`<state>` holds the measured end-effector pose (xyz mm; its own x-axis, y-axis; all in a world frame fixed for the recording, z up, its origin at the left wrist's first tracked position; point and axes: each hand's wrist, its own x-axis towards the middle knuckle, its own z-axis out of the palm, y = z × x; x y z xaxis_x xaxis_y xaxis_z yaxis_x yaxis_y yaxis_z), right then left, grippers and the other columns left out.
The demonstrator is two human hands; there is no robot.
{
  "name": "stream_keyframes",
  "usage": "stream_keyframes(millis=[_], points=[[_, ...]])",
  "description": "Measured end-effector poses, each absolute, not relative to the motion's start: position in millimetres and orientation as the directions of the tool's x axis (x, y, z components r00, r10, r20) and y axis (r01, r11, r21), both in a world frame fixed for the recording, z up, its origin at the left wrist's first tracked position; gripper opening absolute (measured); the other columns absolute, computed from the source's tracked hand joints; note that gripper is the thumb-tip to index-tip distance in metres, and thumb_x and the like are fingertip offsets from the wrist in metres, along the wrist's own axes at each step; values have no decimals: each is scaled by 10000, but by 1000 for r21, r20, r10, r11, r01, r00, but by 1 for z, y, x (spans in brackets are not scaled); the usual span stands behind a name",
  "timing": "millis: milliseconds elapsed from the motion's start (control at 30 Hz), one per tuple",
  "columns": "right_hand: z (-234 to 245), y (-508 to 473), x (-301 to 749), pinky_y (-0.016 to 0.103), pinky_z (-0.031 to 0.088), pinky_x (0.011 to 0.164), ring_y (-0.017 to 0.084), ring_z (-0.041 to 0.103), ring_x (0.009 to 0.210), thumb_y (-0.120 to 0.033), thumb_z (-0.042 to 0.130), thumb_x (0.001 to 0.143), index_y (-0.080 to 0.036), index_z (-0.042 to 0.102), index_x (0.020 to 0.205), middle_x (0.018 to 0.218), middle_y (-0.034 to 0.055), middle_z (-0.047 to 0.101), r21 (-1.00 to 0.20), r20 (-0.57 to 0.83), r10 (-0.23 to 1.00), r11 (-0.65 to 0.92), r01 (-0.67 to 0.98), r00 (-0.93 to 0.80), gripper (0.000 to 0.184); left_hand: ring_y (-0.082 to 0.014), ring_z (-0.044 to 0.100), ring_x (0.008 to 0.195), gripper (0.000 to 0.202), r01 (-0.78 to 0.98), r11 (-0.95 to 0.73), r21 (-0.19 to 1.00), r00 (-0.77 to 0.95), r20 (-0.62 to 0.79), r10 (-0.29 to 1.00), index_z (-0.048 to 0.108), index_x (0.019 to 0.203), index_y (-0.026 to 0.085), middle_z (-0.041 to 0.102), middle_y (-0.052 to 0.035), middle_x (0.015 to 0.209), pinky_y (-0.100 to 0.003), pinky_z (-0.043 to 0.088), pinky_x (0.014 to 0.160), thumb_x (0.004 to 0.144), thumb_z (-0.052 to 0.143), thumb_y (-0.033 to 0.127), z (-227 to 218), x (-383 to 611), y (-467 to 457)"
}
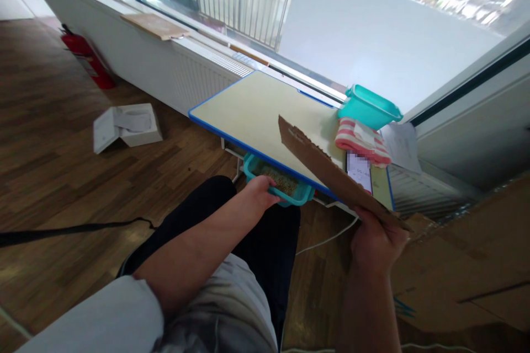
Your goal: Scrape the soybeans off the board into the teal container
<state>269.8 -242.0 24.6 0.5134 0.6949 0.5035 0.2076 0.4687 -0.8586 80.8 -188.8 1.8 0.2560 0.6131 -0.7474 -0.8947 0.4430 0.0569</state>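
Observation:
My left hand point(263, 192) is closed on the near rim of a turquoise plastic tub point(305, 195), just below the front edge of the table. Small tan grains point(282, 180) lie in the tub, and the tabletop hides part of its far side. In my right hand point(377, 238) is a flat strip of brown cardboard point(327, 170), gripped near its lower right end. The strip slants up over the right part of the pale table point(252, 107) with the blue edge. A phone point(359, 170) shows partly behind the cardboard.
On the table's right end stand a second turquoise tub point(366, 107) and a folded pink-striped towel point(360, 140). Large cardboard boxes point(472, 253) are at the right. A white open box point(141, 126) and a red fire extinguisher point(89, 60) stand on the floor at left.

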Motion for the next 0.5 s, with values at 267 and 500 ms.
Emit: stream_keyframes(millis=[267,500], points=[[23,-324,261,494,499,801,308,611,973,-337,575,774,-172,654,993,1025,121,661,-689,712,588,475,548,385,285,-308,617,935,481,-785,598,159,117,-911,396,470,993,155,589,-141,1026,-510,539,696,564,408,-54,-38,34,-219],[12,-342,250,578,316,976,352,481,1160,-538,514,777,-201,613,1125,1156,122,608,-395,833,553,617,680,-19,494,-285,645,852,489,-780,607,155,122,-912,391,460,996,142,612,-142,968,-455,548,660,560,401,-72,-48,7,-256]])
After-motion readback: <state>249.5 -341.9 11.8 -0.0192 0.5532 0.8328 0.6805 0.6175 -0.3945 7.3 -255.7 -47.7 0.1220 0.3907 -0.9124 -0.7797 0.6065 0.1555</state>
